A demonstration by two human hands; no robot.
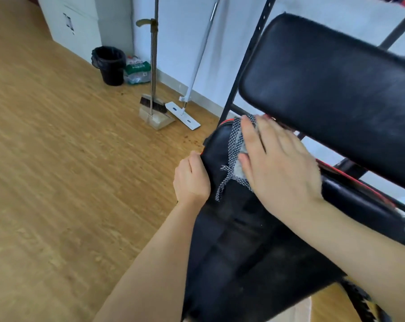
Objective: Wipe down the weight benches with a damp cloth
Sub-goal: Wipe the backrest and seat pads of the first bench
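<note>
Currently we steady the bench (243,240) with one hand and wipe with the other. Our left hand (192,180) grips the 9 o'clock edge of the black pad: the thumb lies on top along the rim, and the other digits wrap under the edge, out of view. Our right hand (280,163) lies flat on the cloth (235,145). Its fingers (249,131) are straight, held together and pointing toward 11 o'clock, pressing the cloth onto the pad.

The cloth sits at the 12 o'clock end of the bench, just below the lower edge of the back pad (331,89). It is grey with a black-and-white dotted border. A loose strip of that border trails toward 7 o'clock, between our two hands.

The back pad is black, tilted and shows pale smudges. It stands at 1 o'clock from the right hand. A black perforated upright (248,61) rises at 12 o'clock from the cloth.

At 10 o'clock from the cloth, on the wooden floor (57,159) by the white wall:
- a broom in a dustpan (153,112)
- a flat mop (182,115), just beside the broom at its 3 o'clock
- a black bin (109,65), at 10 o'clock from the broom
- a plastic bag (137,70), touching the bin at its 3 o'clock
</note>
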